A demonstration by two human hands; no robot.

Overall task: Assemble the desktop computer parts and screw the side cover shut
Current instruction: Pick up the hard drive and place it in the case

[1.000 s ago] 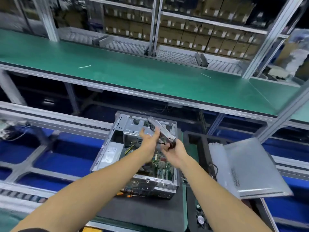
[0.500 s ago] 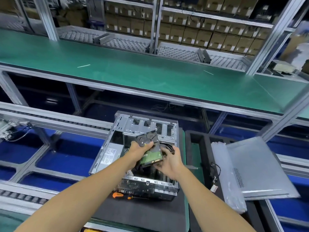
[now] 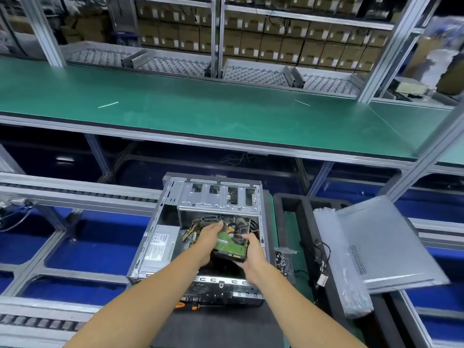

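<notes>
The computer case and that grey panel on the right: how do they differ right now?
The computer case lies flat on its side on a dark mat, open on top with wiring and boards showing; the side panel is one plain sheet, off the case, resting tilted over a black tray. Both hands, left hand and right hand, hold a hard drive inside the case; nothing touches the panel. Both are grey metal.

My computer case (image 3: 160, 237) lies open on a dark mat (image 3: 221, 327) on the bench in front of me, an orange-handled screwdriver (image 3: 193, 307) just beside its near edge. To the right, a black foam tray (image 3: 298, 209) carries the grey side cover (image 3: 391, 244). Beyond, a green shelf (image 3: 200, 116) holds two thin white strips (image 3: 108, 105).
</notes>
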